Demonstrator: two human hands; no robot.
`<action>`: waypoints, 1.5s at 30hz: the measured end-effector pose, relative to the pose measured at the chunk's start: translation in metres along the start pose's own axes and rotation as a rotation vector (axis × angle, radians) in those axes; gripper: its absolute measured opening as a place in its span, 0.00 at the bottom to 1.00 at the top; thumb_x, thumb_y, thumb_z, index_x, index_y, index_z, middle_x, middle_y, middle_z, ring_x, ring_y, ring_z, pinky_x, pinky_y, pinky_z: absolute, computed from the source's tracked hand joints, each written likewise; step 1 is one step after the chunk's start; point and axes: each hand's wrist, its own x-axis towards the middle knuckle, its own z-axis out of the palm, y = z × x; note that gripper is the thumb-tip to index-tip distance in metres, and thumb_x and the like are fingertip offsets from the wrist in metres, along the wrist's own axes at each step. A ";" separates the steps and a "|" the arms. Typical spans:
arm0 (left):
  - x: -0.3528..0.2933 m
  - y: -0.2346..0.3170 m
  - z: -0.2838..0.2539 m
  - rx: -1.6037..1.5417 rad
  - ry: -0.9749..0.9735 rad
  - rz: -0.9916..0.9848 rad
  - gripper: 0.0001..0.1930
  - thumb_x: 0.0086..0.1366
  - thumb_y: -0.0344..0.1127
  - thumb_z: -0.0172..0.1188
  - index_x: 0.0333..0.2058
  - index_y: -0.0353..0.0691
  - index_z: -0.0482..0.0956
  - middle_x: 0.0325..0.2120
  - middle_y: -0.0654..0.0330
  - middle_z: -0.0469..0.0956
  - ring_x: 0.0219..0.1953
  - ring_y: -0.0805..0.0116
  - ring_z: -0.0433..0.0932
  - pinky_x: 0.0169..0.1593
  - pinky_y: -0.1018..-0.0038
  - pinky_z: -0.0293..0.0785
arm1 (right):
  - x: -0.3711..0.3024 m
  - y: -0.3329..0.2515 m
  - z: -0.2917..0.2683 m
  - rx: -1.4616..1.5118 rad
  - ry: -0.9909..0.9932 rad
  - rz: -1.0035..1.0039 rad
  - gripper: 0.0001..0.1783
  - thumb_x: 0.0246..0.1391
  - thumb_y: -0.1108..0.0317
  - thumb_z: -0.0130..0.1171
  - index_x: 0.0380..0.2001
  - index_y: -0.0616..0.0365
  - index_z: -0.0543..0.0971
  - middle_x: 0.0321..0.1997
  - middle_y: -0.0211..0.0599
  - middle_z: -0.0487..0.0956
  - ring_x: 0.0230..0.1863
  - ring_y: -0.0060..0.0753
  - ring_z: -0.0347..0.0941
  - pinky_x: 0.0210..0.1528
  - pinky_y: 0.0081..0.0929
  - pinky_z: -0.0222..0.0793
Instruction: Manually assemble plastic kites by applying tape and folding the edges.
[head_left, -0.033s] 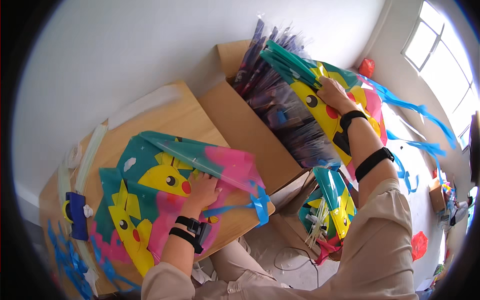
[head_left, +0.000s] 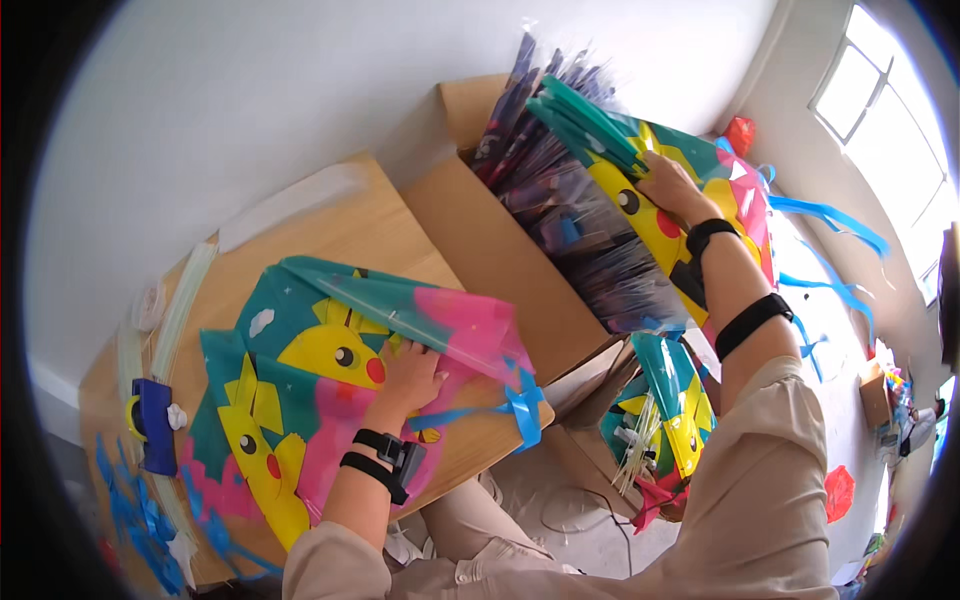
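On the table at left lie overlapping plastic kites (head_left: 318,350), teal and pink with a yellow cartoon figure and blue ribbon tails. My left hand (head_left: 410,378) rests on the upper one, fingers apart, gripping nothing. Farther right, my right hand (head_left: 680,192) is closed on a folded bundle of similar kites (head_left: 622,205), held over a cardboard box (head_left: 500,250). Blue ribbons (head_left: 835,213) trail from the bundle to the right. My right fingertips are partly hidden in its folds.
The box holds many clear-wrapped dark packets (head_left: 560,225). Below it, a smaller box contains more kites (head_left: 690,440) and thin white sticks (head_left: 635,440). A blue tape dispenser (head_left: 157,430), pale strips (head_left: 185,290) and loose blue ribbons (head_left: 145,535) are at the table's left. A cable (head_left: 622,525) lies on the floor.
The ribbons hanging from the bundle have swung and shifted slightly left and down. My right hand keeps its hold, and my left hand stays on the kite.
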 end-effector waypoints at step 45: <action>-0.264 -0.147 -0.055 -1.027 0.700 -0.893 0.17 0.49 0.26 0.63 0.40 0.30 0.75 0.31 0.56 0.79 0.31 0.63 0.79 0.38 0.73 0.74 | -0.193 -0.226 0.169 0.220 -0.014 -0.552 0.43 0.34 0.64 0.70 0.57 0.57 0.64 0.58 0.51 0.65 0.59 0.54 0.60 0.58 0.44 0.60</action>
